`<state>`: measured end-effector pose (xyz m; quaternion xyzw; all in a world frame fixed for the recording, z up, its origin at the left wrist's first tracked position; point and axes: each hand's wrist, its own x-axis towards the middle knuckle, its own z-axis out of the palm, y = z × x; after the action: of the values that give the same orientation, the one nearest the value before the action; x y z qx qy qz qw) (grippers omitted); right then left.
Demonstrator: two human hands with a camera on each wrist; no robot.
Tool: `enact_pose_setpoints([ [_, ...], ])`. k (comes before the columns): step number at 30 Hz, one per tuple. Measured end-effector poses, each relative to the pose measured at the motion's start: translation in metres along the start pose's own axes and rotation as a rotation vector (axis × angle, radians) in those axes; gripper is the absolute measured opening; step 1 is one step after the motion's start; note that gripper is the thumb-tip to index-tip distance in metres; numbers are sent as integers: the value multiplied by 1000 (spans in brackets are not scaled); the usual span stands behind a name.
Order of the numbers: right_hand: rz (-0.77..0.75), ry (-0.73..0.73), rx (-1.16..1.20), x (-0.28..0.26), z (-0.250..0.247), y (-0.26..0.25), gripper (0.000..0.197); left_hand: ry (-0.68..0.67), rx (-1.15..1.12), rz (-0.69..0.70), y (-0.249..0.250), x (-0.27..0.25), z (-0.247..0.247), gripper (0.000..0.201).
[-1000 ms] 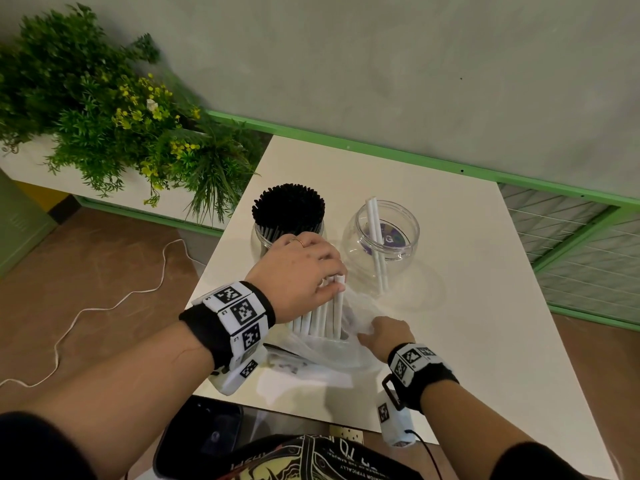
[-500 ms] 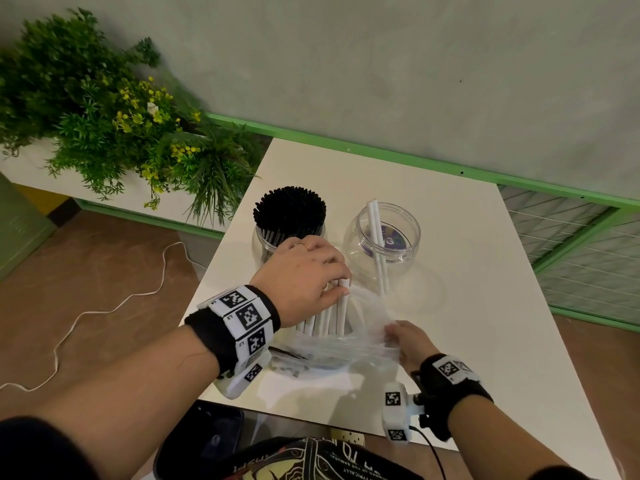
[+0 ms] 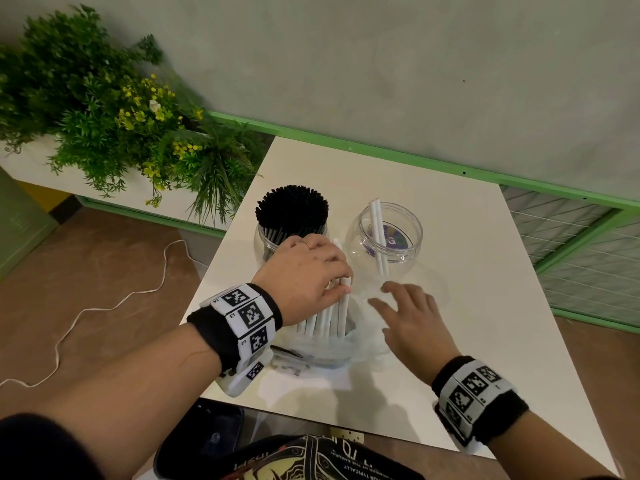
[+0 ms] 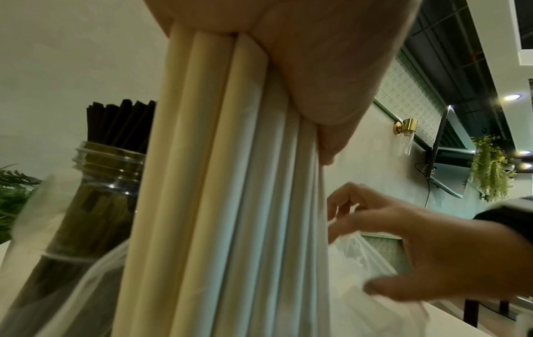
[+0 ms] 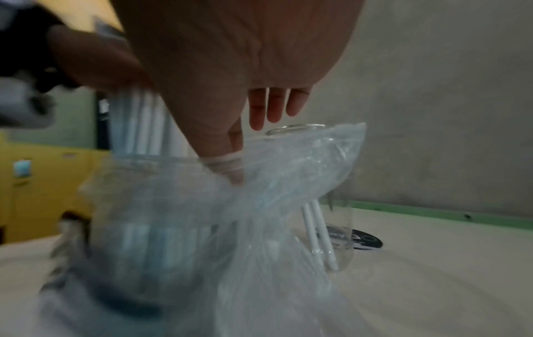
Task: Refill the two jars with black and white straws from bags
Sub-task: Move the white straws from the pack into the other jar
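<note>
Left hand (image 3: 308, 271): knuckles up, fingers curled round a bundle of white straws (image 3: 329, 317), thumb pressed on its side.
Right hand (image 3: 412, 323): palm down, fingers spread and straight, holding nothing.
Wrists: each wears a black band with square markers.

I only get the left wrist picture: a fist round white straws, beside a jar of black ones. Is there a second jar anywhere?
Observer: Yes. The head view shows a clear jar to the right of the black-straw jar.
Operator: Is it full too?
Observer: No. Only two white straws lean inside it.
Operator: Does the other hand have a grip on the bag?
Observer: It doesn't seem so. In the right wrist view the right hand has straight fingers, and only its thumb tip shows through the film of the plastic bag.
</note>
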<state>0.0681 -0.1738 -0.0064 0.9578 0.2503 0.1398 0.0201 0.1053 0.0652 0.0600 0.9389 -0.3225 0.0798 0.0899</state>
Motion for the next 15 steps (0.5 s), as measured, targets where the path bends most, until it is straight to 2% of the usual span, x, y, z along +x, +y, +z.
enact_pose_setpoints([
  [2, -135, -153, -3, -6, 10, -2, 71, 6, 4, 4, 0, 0, 0, 32],
  [4, -179, -366, 10, -7, 18, -7, 78, 2, 8, 2, 0, 0, 0, 32],
  [8, -136, -663, 39, -2, 32, -14, 65, -26, -6, -14, 2, 1, -3, 33],
  [11, -30, -761, 211, 7, 40, -13, 60, -32, -19, -20, 2, -1, -4, 35],
  [15, 26, -864, 333, 10, 43, -11, 62, -26, -11, -19, 3, -2, -4, 34],
])
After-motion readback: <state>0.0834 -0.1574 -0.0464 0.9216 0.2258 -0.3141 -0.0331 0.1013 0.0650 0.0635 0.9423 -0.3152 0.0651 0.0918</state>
